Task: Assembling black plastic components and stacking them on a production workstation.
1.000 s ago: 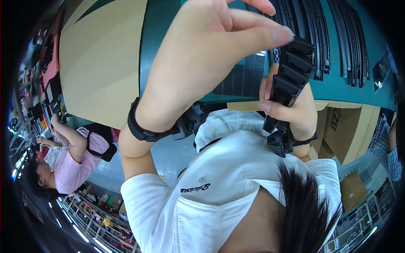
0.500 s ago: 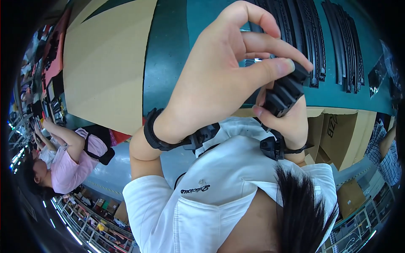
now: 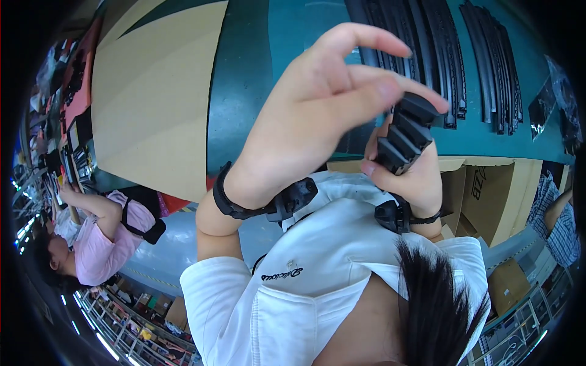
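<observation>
At two o'clock from centre, the right hand [image 3: 416,184] grips a ridged black block [image 3: 408,135], best braced firmly for the left hand [image 3: 320,94] at its one-o'clock end (pinching or not, I cannot tell).

One black ribbed piece [image 3: 408,133] is held in the right hand [image 3: 418,182], with its lower end gripped at the thumb. Several raised, parallel ribs are seen along its exposed face. The piece is tilted, its upper end leaning rightward beside the left hand's [image 3: 311,100] forefinger; contact there cannot be confirmed.
</observation>
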Available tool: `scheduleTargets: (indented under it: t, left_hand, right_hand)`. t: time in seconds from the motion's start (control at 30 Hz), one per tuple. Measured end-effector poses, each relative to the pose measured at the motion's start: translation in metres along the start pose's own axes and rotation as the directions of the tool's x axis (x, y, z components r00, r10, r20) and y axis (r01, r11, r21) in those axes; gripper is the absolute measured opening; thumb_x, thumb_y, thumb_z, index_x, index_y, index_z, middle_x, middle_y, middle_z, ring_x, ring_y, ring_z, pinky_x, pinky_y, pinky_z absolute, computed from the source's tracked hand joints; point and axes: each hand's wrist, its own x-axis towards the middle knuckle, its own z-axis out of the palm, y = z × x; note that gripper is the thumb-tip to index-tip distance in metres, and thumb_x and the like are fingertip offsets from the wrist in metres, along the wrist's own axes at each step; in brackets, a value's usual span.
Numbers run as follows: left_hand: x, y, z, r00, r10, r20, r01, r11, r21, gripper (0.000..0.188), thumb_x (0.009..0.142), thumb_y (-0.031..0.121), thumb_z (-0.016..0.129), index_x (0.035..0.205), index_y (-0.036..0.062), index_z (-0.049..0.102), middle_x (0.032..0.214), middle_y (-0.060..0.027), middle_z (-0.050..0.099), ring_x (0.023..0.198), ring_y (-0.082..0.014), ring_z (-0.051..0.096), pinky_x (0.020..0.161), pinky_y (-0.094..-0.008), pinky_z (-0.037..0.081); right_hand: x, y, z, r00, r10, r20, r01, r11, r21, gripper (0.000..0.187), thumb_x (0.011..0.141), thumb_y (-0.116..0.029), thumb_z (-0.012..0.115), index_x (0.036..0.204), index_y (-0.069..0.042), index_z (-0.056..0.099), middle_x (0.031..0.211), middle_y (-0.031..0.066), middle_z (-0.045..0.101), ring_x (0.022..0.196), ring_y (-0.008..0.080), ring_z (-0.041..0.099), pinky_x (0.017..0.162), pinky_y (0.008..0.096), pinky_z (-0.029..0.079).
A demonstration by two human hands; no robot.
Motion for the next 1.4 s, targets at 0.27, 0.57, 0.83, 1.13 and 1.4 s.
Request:
scheduleTargets:
  t: [0.27,0.57,0.83,1.13,1.4]
  left_hand:
    - [-0.026,-0.049,0.005,0.966,0.246,0.074,-0.238,0.749,0.618,0.058,0.069,0.014,0.065,0.115,0.0037,0.031,0.095,-0.0094,0.052,0.092,-0.0159,0.048,0.080,-0.0293,0.038]
    - [-0.063,0.042,-0.095,0.880,0.455,0.140,0.103,-0.471,0.876,0.033,0.053,-0.006,0.051,0.084,0.0048,0.052,0.076,-0.0109,0.051,0.081,-0.0270,0.050,0.074,-0.0360,0.037]
    - [-0.099,0.144,-0.217,0.957,-0.279,0.079,-0.290,-0.915,0.280,0.011,0.064,0.009,0.047,0.075,0.0058,0.050,0.098,-0.0076,0.046,0.105,-0.0226,0.038,0.095,-0.0395,0.025]
    - [-0.069,0.115,-0.249,0.886,-0.458,0.069,-0.461,-0.853,0.246,0.017,0.068,0.011,0.046,0.084,0.0096,0.049,0.118,-0.0097,0.037,0.114,-0.0246,0.030,0.099,-0.0425,0.019]
    - [-0.094,0.092,-0.166,0.890,0.104,-0.443,0.372,-0.728,0.576,0.058,0.064,0.012,0.059,0.118,0.0144,0.038,0.125,-0.0119,0.030,0.118,-0.0276,0.026,0.095,-0.0444,0.019]
  right_hand:
    - [0.033,-0.016,-0.001,0.999,0.041,0.021,-0.046,0.904,0.424,0.030,0.066,-0.013,0.059,0.090,-0.001,0.044,0.078,0.0103,0.052,0.071,0.0167,0.052,0.063,0.0266,0.042]
    - [0.044,-0.018,-0.068,0.969,-0.247,0.031,0.239,0.888,-0.394,0.052,0.074,-0.021,0.055,0.119,-0.005,0.034,0.116,0.0114,0.039,0.104,0.0212,0.039,0.089,0.0325,0.032]
    - [0.047,-0.014,-0.141,0.957,-0.167,-0.239,-0.142,0.451,-0.881,0.056,0.072,-0.027,0.058,0.118,-0.005,0.035,0.109,0.0157,0.043,0.093,0.0211,0.046,0.076,0.0292,0.040]
    - [0.069,0.016,-0.156,0.944,-0.175,-0.280,-0.275,0.056,-0.960,0.062,0.071,-0.029,0.058,0.119,0.000,0.032,0.112,0.0221,0.041,0.101,0.0308,0.043,0.083,0.0354,0.038]
    - [0.081,0.012,-0.174,0.968,0.024,-0.251,-0.250,0.234,-0.940,0.074,0.068,-0.036,0.058,0.123,0.002,0.024,0.119,0.0259,0.033,0.110,0.0350,0.035,0.090,0.0356,0.032]
